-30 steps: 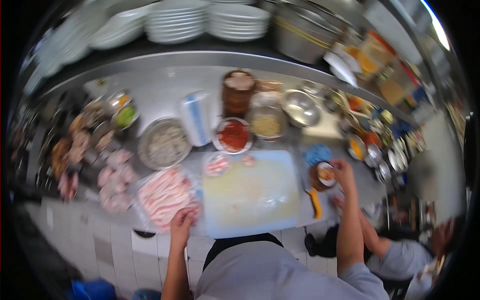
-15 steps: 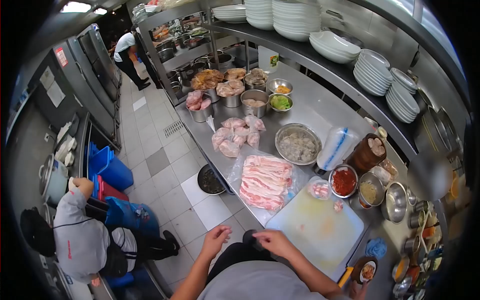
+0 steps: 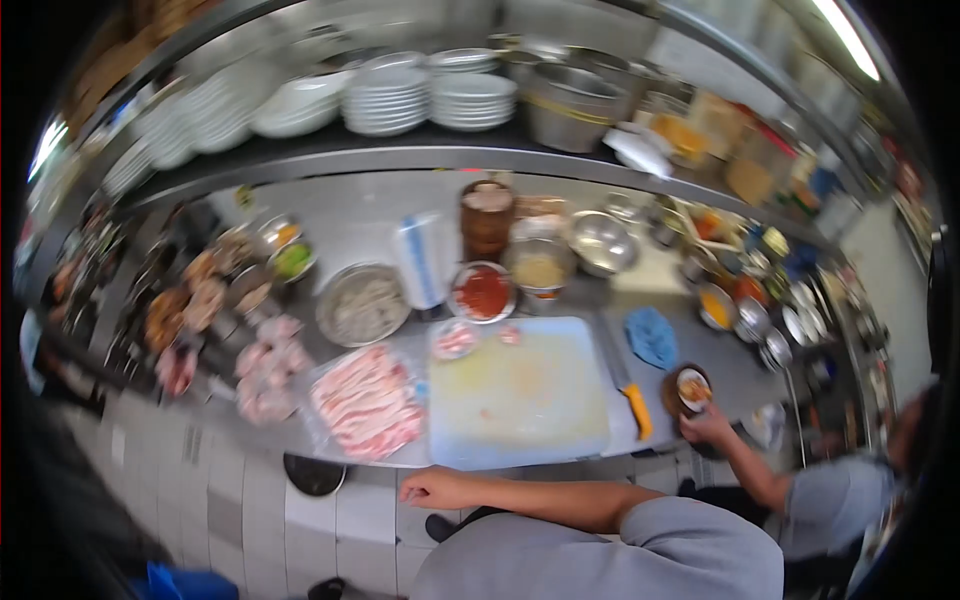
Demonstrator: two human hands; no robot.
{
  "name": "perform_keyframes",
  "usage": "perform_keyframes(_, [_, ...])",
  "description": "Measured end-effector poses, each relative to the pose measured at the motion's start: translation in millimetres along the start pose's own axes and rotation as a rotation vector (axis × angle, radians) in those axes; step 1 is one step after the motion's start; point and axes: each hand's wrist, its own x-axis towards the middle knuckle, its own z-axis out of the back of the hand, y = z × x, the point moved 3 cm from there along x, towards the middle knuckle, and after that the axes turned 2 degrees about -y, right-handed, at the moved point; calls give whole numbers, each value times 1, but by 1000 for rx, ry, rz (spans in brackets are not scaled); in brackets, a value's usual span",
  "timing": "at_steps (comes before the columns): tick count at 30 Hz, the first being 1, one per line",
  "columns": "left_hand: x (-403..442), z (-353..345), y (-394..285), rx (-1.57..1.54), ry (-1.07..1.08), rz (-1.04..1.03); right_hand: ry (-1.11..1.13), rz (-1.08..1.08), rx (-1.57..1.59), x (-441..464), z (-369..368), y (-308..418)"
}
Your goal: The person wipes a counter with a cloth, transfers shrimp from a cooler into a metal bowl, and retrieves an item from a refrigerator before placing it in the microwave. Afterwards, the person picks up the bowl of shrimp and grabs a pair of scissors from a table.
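My right hand (image 3: 437, 489) is in front of the counter's front edge, below the cutting board. Its arm reaches leftward across my body, and the loosely bent fingers hold nothing that I can see. My left hand is out of view. Nearest is the white cutting board (image 3: 520, 400), with a small clear bag of pale pink pieces (image 3: 455, 340) and a small pink lump (image 3: 510, 334) at its back. Left of the board lie sliced raw pork belly strips (image 3: 368, 400) on plastic. A yellow-handled knife (image 3: 634, 405) lies to the right.
Behind the board stand a bowl of red paste (image 3: 484, 292), a metal bowl of greyish pieces (image 3: 365, 305) and a plastic roll (image 3: 422, 262). A blue cloth (image 3: 651, 337) lies right. Another person's hand (image 3: 708, 425) holds a small dish of food (image 3: 692, 388). Stacked plates (image 3: 385, 98) fill the shelf.
The view has swung right, bringing the person with the dish into view. My left hand has left the picture, and my right arm now lies across my front.
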Motion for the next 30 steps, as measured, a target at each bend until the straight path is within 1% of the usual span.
perform_keyframes(2, [16, 9, 2, -42, 114, 50, -161, 30, 39, -15, 16, 4])
perform_keyframes(4, [41, 20, 5, -43, 182, 19, -267, -49, 4, -41, 44, 1])
perform_keyframes(6, [69, 32, 9, -42, 228, -41, -534, -175, 7, -83, 82, -10])
perform_keyframes(7, [82, 31, 24, -46, 243, -73, -653, -184, 9, -109, 103, -16])
perform_keyframes(8, [92, 36, 25, -53, 238, -107, -762, -182, 13, -136, 124, -23])
perform_keyframes(10, [113, 48, 24, -119, 196, -175, -924, -275, -92, -187, 169, -41])
perform_keyframes(11, [124, 53, 21, -193, 180, -171, -990, -339, -25, -210, 190, -43])
perform_keyframes(12, [129, 52, 15, -338, 155, -134, -1053, -405, 45, -232, 210, -45])
perform_keyframes(13, [137, 60, -15, -835, 142, 531, -1127, -399, 18, -251, 230, -55])
perform_keyframes(14, [172, 51, -25, -793, 109, 554, -1201, -391, -10, -268, 251, -66])
perform_keyframes(16, [188, 52, -61, -762, 41, 529, -1253, -486, 71, -297, 295, -86])
perform_keyframes(18, [188, 45, -95, -753, 26, 481, -1348, -548, 114, -327, 344, -140])
perform_keyframes(20, [171, 26, -119, -749, 3, 538, -1448, -510, 63, -347, 383, -162])
perform_keyframes(22, [147, 2, -141, -765, -18, 596, -1448, -477, 14, -364, 420, -196])
perform_keyframes(24, [114, -36, -143, -757, 36, 641, -1356, -482, -223, -374, 462, -244])
perform_keyframes(25, [90, -56, -146, -714, -15, 697, -1284, -487, -320, -379, 486, -275])
perform_keyframes(26, [66, -69, -151, -797, 7, 764, -1214, -486, -420, -377, 505, -298])
perform_keyframes(28, [17, -100, -162, -728, 103, 899, -1212, -562, -536, -370, 525, -296])
perform_keyframes(29, [-15, -115, -173, -711, 77, 933, -1226, -573, -462, -366, 537, -304])
perform_keyframes(30, [-42, -123, -188, -690, 54, 963, -1211, -551, -457, -362, 553, -317])
